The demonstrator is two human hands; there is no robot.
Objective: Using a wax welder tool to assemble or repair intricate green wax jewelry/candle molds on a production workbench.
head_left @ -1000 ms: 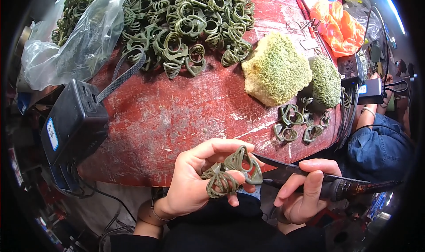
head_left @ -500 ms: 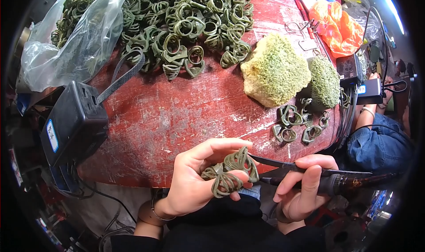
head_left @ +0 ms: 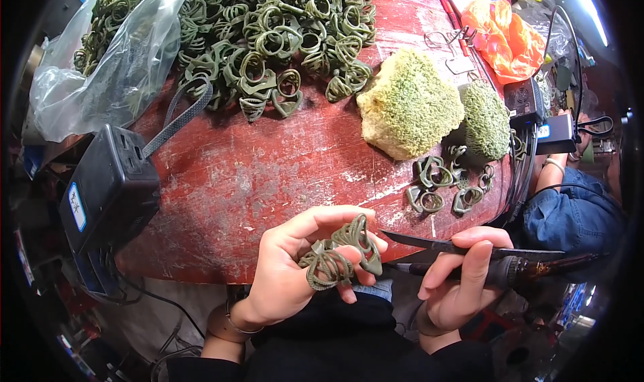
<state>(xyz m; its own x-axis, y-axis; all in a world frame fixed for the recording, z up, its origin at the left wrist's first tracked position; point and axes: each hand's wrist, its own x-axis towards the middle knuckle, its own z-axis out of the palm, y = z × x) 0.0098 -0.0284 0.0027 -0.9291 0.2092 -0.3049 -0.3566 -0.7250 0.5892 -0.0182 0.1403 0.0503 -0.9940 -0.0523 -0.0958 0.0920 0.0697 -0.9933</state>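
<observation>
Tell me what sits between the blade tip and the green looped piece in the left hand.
Nothing visible does. The blade in the right hand points its tip straight at the green looped piece pinched in the left hand, with only a small gap between.

One head-worn fisheye view looks steeply down — close over the worn red-painted round table, its edges bending toward the rim.

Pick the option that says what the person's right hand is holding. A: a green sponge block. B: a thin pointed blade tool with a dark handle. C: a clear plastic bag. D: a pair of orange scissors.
B: the right hand grips a thin pointed blade tool with a dark handle, its tip aimed at the green looped piece pinched in the left hand.
</observation>
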